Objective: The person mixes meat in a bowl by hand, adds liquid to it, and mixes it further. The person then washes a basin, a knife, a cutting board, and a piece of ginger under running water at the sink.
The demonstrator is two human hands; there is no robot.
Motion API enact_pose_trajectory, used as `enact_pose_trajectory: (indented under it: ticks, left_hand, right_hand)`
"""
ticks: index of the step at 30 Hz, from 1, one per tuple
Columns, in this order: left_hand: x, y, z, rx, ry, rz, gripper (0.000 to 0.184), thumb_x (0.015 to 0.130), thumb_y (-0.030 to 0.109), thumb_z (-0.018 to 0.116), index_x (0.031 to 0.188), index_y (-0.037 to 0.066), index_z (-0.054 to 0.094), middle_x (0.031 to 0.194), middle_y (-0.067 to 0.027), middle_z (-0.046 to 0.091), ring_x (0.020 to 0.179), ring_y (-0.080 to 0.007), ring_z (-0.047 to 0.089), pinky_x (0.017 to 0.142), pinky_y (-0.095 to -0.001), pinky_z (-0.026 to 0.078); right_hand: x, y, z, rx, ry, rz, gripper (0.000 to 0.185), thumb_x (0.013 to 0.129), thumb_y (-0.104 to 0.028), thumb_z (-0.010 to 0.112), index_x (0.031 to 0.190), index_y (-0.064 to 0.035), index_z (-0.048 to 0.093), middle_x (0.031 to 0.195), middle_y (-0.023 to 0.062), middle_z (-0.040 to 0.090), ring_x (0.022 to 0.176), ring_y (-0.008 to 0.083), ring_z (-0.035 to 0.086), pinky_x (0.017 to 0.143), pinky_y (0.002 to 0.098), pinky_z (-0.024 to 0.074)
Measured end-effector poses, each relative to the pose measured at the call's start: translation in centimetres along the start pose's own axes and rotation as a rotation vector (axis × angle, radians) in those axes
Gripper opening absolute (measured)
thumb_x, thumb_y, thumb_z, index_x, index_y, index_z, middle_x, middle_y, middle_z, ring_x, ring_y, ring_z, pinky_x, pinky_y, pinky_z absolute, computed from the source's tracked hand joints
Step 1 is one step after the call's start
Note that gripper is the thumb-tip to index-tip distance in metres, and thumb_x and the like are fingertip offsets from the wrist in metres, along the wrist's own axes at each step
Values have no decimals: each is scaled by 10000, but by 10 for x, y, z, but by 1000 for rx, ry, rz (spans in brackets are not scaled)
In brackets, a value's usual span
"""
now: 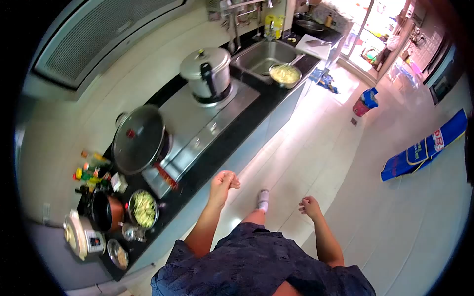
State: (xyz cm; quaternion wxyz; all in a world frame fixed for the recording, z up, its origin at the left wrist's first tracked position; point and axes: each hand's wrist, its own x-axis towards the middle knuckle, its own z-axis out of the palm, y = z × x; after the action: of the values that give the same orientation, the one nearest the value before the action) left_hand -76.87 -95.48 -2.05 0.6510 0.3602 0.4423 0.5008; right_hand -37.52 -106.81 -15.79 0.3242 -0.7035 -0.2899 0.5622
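Observation:
My left hand is raised in front of the counter edge, its fingers bent in toward the thumb and no object visible in them. Out over the floor hangs my right hand, fingers loosely bent and a little apart, holding nothing. Nearest to my left hand on the counter is a lidded wok with a reddish handle pointing my way. A bowl of pale green sliced vegetable sits in front of it. Farther along the stove stands a silver pressure cooker with a black handle.
Beyond the stove are a sink, a bowl of pale shreds and a knife on a white cutting board. A rice cooker, brown pot and bottles crowd the near end. A bin and blue bag stand right.

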Motion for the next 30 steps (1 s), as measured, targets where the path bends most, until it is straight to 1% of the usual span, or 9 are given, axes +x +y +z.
enact_pose_trajectory:
  ticks: [7,9,12,19,23,24,26,28,30]
  left_hand:
    - [206,-1,199,13,-289,-117,187,983,170,539,926,3,602,813,-76,639,722,-153,638,667,-313,555]
    - [254,4,258,7,-342,-101,192,983,177,543,935,3,607,810,-76,643,717,-158,648,665,-311,558]
    - [331,6,340,-47,-423,-79,192,985,181,544,937,7,610,805,-74,646,702,-165,652,658,-317,559]
    - [496,-13,483,-78,-372,8,155,961,152,578,970,-1,596,799,-80,644,660,-163,647,635,-314,567]
    - [581,-27,518,-115,-351,52,127,965,131,560,914,15,578,773,-74,630,646,-148,634,623,-301,559]
    - [594,-26,526,-87,-252,55,130,971,128,546,909,18,580,773,-73,631,643,-145,632,617,-297,557]
    - [623,-26,536,-66,-133,39,128,980,131,524,927,48,606,792,-65,653,676,-160,652,636,-313,574]
    - [645,-24,541,-60,-60,59,122,978,131,526,941,51,610,795,-66,658,670,-159,655,642,-314,576]
    - [671,-20,548,-84,25,82,122,977,136,529,937,52,609,792,-63,656,673,-154,653,640,-309,574]
  right_hand:
    - [49,31,-188,-38,410,293,324,904,-135,460,1157,59,521,862,197,639,601,282,670,475,403,561]
    - [42,38,-218,-54,528,343,243,895,-106,460,1025,71,564,813,202,638,590,302,674,459,432,563]
    - [63,93,-275,166,489,477,239,871,-65,500,1067,71,491,832,249,611,569,354,649,443,499,531]
    - [172,88,-396,294,476,582,206,862,-48,502,1035,63,504,792,244,614,577,366,658,458,510,555]
    - [308,-2,-493,126,446,446,196,884,-64,499,1039,55,513,788,221,625,552,339,644,443,473,534]
    - [344,-43,-511,57,444,407,198,895,-70,495,1048,54,511,787,211,629,551,329,642,441,457,526]
    - [433,-88,-561,-136,275,217,161,911,-95,494,973,48,539,753,183,624,540,299,639,439,426,522]
    - [490,-197,-568,-206,296,145,199,925,-123,473,868,44,565,766,141,614,539,240,625,437,368,500]
    - [553,-292,-570,-160,211,52,240,931,-144,492,1055,50,562,827,143,644,580,214,639,452,341,500]
